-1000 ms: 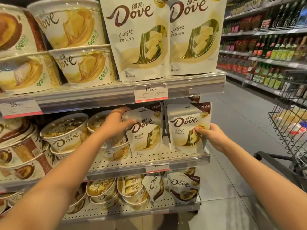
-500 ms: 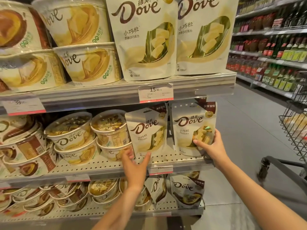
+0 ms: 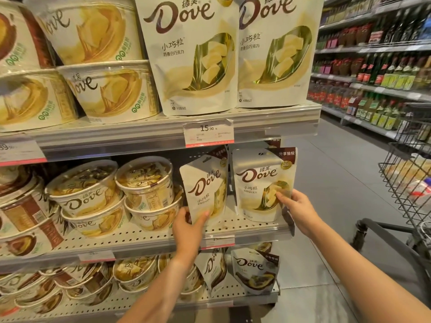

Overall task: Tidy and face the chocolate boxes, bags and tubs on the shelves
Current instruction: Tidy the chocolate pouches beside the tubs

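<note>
Dove bags [image 3: 205, 190], L hand [image 3: 190, 227] now gripping — R hand [image 3: 297, 212] same

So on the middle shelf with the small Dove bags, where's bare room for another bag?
Bare perforated shelf shows in front of and between the left bag and right bag, each gripped by a hand. The tubs to the left are stacked tight.

I'm seeing glossy plastic-film Dove pouches [image 3: 264, 185], clear plastic tub lids [image 3: 144, 170], perforated matt metal shelf [image 3: 144, 236], probably painted, paper price tag [image 3: 208, 132].
</note>
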{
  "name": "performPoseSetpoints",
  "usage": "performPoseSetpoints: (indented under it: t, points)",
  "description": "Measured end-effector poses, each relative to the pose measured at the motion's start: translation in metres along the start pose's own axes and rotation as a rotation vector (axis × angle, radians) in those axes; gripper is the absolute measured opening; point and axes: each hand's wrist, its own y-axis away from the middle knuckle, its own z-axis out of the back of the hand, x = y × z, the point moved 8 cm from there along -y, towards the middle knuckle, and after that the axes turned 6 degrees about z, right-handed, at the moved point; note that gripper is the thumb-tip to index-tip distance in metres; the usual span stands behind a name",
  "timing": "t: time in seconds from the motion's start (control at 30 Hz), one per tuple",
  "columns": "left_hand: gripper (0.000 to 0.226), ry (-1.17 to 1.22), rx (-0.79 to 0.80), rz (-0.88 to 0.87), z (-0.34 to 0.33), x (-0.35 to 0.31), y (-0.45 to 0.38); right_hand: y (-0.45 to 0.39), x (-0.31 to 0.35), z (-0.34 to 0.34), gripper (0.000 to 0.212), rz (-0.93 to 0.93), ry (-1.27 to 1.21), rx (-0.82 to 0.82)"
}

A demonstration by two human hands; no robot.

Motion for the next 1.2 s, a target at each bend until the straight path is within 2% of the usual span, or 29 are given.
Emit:
performPoseSetpoints:
  t: [0.07, 0.17, 0.33, 0.4, 0.5, 0.57, 0.77, 1.07, 1.2]
  points:
    - [0.033, 0.031, 0.11, 0.018, -0.006, -0.002, -0.006, 0.0, 0.001, -0.003, 0.017, -0.023, -0.004, 0.03]
    - [0.041, -0.001, 0.189, 0.023, -0.008, -0.001, -0.015, -0.003, 0.003, -0.004, 0.02, -0.037, -0.016, 0.056]
    - [0.034, -0.037, 0.296, 0.052, -0.004, 0.01, -0.024, -0.005, 0.002, -0.004, 0.022, -0.054, -0.06, 0.066]
    - [0.037, -0.034, 0.294, 0.085, -0.003, 0.017, -0.025, -0.006, -0.001, -0.005, 0.033, -0.036, -0.06, 0.082]
    - [0.057, -0.054, 0.309, 0.123, -0.006, 0.021, -0.026, -0.006, -0.011, -0.002, 0.058, -0.041, 0.001, 0.061]
    - [0.061, -0.064, 0.311, 0.114, -0.009, 0.02, -0.028, -0.004, -0.015, -0.005, 0.066, -0.043, 0.073, 0.094]
    - [0.051, -0.111, 0.298, 0.074, -0.011, 0.014, -0.031, -0.005, -0.021, -0.002, 0.077, -0.011, 0.172, 0.078]
    - [0.036, -0.004, 0.312, 0.155, -0.006, 0.026, -0.032, -0.003, -0.021, -0.001, 0.076, 0.063, 0.195, 0.079]
    - [0.028, -0.065, 0.286, 0.109, -0.004, 0.026, -0.029, -0.002, -0.019, -0.003, 0.08, 0.1, 0.249, 0.065]
